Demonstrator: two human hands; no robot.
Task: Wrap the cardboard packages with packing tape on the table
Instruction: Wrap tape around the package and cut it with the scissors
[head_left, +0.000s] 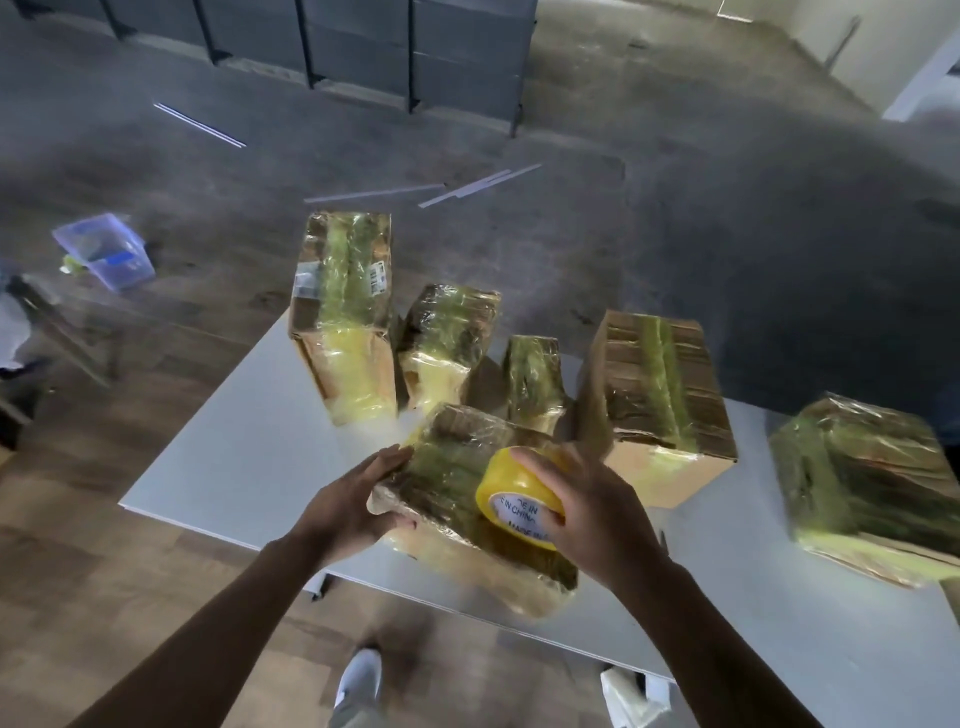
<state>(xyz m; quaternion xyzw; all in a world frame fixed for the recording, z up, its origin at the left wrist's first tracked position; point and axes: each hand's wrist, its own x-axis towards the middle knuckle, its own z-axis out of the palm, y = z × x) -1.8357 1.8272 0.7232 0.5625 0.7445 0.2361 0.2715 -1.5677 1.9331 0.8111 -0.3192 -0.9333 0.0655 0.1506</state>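
right hand (589, 514) grips tape roll (511, 486)

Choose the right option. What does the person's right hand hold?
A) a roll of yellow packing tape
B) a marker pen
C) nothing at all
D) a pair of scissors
A: the right hand grips the roll of yellow packing tape above the package, which the left hand holds at its near end.

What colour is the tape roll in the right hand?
Yellow, with a white printed core label; tape roll, head view.
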